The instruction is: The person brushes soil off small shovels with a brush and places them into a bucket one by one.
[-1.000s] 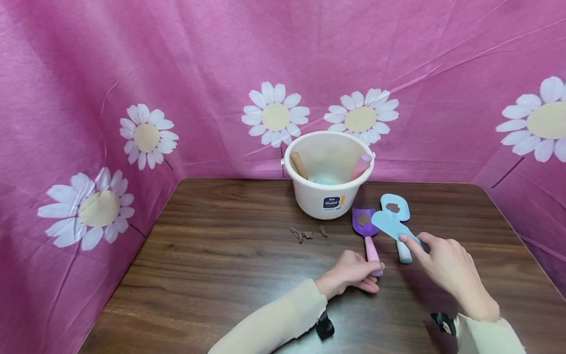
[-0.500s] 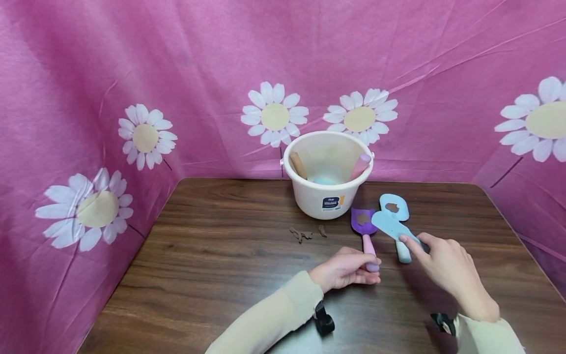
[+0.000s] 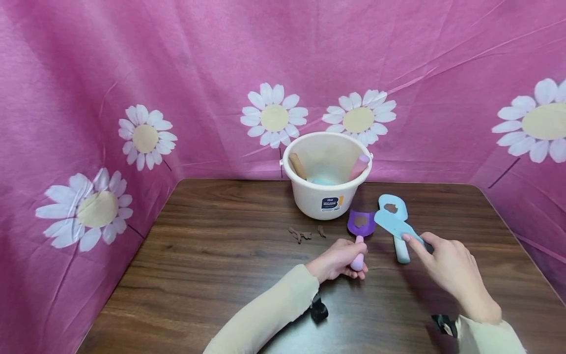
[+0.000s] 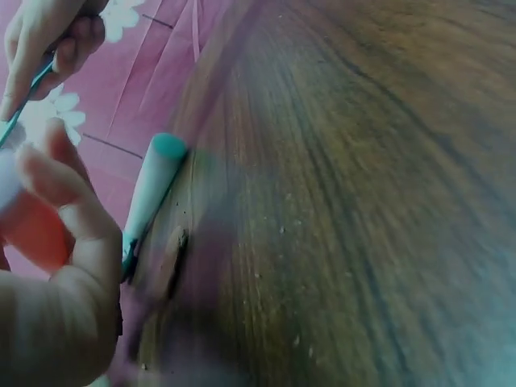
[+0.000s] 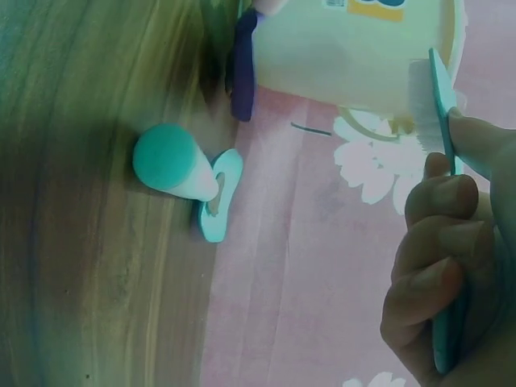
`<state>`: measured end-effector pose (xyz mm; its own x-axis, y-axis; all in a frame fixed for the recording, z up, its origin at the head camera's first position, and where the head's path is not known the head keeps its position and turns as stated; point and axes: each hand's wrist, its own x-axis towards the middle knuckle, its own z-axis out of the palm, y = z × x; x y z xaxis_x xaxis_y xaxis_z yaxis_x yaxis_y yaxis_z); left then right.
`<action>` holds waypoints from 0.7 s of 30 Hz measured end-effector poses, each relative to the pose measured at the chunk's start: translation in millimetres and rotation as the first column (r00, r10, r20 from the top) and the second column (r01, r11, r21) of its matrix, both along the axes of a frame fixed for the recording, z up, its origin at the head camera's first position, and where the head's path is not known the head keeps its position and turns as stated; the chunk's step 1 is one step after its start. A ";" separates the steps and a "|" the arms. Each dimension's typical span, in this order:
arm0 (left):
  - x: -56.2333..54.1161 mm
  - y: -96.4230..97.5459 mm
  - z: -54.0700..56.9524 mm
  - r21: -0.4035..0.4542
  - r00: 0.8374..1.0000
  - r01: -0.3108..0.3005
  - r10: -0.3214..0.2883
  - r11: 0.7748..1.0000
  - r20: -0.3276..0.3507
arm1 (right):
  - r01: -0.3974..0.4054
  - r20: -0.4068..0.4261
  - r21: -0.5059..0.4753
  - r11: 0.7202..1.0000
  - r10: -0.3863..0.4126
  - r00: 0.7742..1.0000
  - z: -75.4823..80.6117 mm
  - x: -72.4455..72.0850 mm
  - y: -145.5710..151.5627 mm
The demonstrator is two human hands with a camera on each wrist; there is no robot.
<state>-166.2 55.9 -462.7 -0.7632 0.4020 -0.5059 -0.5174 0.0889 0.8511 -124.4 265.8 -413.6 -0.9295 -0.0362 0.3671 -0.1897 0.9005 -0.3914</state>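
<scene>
My left hand (image 3: 338,258) grips the pink handle of a small toy shovel (image 3: 353,229), whose purple blade carries a brown patch. In my right hand (image 3: 455,268) is a light blue brush (image 3: 391,224); the right wrist view shows its pale bristles (image 5: 423,101). From the head view the brush overlaps a light blue shovel (image 3: 401,250), which lies on the table with a brown patch on its blade. The left wrist view catches this shovel's pale handle (image 4: 157,177) beyond my left hand.
A white bucket (image 3: 324,199) stands at the back of the wooden table (image 3: 212,236), with a tan handle (image 3: 297,165) and a pink handle (image 3: 359,167) leaning inside. Several brown scraps (image 3: 300,235) lie before it. A pink flowered cloth (image 3: 212,73) hangs behind.
My left hand has moved a little left and away from me, changing its hold on the pink handle and turning the purple shovel more upright in view. The right hand stays nearly still with the brush.
</scene>
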 end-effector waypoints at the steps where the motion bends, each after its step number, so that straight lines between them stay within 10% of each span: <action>1: 2.9 -0.9 2.3 -0.022 1.000 0.005 -0.005 1.000 -0.009 | -0.001 -0.016 -0.006 1.000 0.001 1.000 1.1 0.3 -0.2; 8: 23.6 -7.8 15.5 -0.137 0.998 0.025 -0.032 0.990 -0.049 | -0.007 -0.070 -0.047 0.999 0.004 0.998 13.6 3.2 -4.6; 21: 49.0 -39.7 23.7 -0.071 0.991 -0.052 0.043 0.996 -0.124 | -0.165 -0.055 -0.021 0.986 0.163 0.985 27.6 8.6 -18.4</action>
